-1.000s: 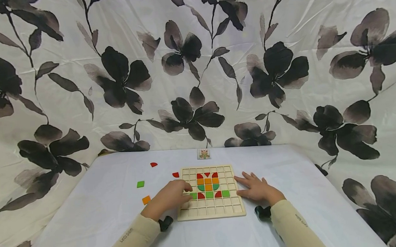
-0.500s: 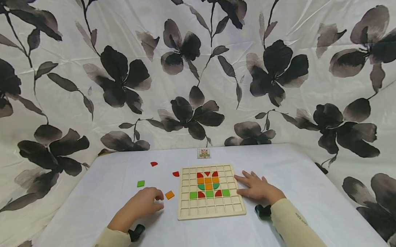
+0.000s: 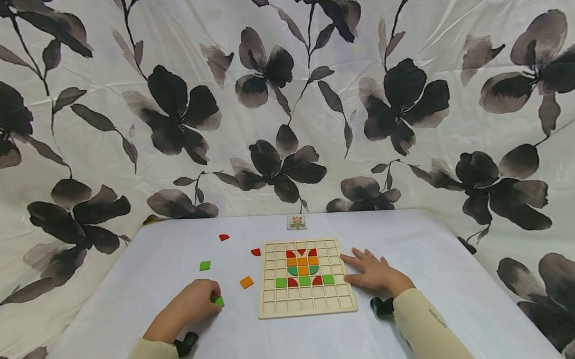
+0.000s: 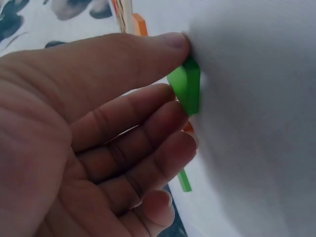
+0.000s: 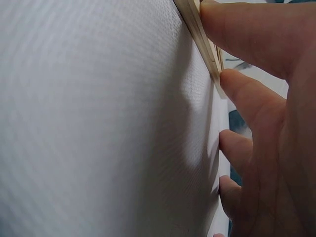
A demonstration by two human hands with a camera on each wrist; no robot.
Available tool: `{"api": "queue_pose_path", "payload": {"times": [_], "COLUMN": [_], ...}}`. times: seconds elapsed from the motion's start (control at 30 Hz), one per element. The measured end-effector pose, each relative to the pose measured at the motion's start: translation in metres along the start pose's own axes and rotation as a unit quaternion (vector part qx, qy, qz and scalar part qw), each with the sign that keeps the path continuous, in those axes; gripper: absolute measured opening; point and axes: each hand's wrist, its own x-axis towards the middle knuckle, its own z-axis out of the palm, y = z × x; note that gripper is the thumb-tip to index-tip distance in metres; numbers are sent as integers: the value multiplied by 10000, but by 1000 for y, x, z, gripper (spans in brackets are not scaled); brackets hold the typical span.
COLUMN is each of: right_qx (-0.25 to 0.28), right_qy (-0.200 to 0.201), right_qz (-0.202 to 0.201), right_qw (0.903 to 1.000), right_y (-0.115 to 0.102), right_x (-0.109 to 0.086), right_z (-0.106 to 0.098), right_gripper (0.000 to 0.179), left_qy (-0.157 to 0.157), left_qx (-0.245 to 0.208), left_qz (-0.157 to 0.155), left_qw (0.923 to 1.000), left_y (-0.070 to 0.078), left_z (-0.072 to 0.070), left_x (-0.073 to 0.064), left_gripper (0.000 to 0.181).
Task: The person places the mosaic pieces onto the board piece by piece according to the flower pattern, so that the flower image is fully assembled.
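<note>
The green tile [image 3: 219, 302] could slip or twist: the left hand [image 3: 193, 301] pinches it between thumb and fingertips, gripping only part of it. A low sweep towards the board [image 3: 307, 306] could knock the orange tile [image 3: 246, 282], loose on the desk [image 3: 298, 343] at the held tile's 2 o'clock. The right hand [image 3: 375, 275], fingers spread, touches the board's 3 o'clock edge; a push there could shift it. The green tile lies towards the board's 9 o'clock, bright, flat, straight-edged and tilted, half hidden by the hand
</note>
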Motion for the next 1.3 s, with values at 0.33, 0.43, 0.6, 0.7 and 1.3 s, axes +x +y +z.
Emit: {"api": "queue_pose_path", "payload": {"times": [0.33, 0.43, 0.6, 0.7, 1.3], "right_qx": [-44, -28, -40, -47, 22], "right_qy": [-5, -13, 8, 10, -14], "right_qz": [3, 1, -2, 5, 10], "right_qw": [10000, 10000, 10000, 10000, 10000], "right_y": [2, 3, 5, 5, 6], "right_x": [1, 2, 4, 5, 6], "right_z": [1, 2, 3, 4, 4], "right_gripper": [69, 70, 70, 70, 71], "left_qy": [-168, -208, -82, 30, -23], "left_qx": [-419, -549, -650, -638, -629], "left_qz": [-32, -58, 34, 177, 1574], "left_qw": [9990, 9983, 9978, 9978, 9855], "left_y": [0, 7, 21, 31, 105], "left_z": [3, 3, 5, 7, 37], "left_x": [6, 8, 12, 17, 52], "left_gripper": [21, 22, 21, 21, 22]}}
